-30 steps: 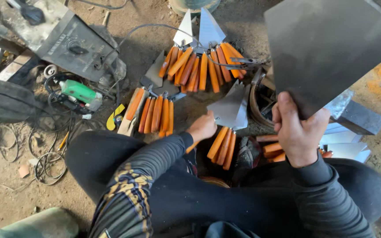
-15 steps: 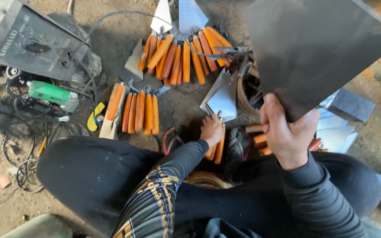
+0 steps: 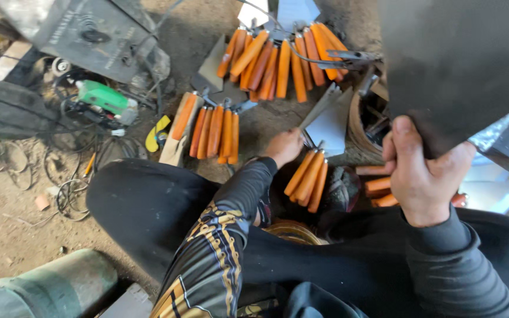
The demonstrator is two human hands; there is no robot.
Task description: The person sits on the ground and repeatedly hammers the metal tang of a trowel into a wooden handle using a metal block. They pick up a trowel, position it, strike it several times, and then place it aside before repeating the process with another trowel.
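**Trowels in rows, one more bundle in hand**

The person sits on bare ground with knees spread. The right hand [image 3: 422, 176] is closed tight around the lower corner of a large dark metal sheet [image 3: 460, 59], thumb pressed on its near face, holding it up at the right of the view. The left hand [image 3: 284, 146] reaches down between the legs and rests on a small bundle of trowels [image 3: 313, 159], orange wooden handles toward the body and bright triangular blades pointing away; the fingers curl at the junction of handles and blades, though whether they truly clamp it or only touch cannot be told.

As far as the view shows, much is already made and laid out: a row of orange-handled trowels [image 3: 213, 129] lies on the dirt just left of the hand, and a bigger fan of them [image 3: 284, 59] lies farther off at the top. More orange handles [image 3: 378, 191] lie below the right wrist. The sheet appears uncut, so there is likely stock left to work.

A grey welding machine [image 3: 89, 35], a green power tool [image 3: 102, 97] and loose cables lie to the left; a green cylinder [image 3: 48, 285] sits at the bottom corner.
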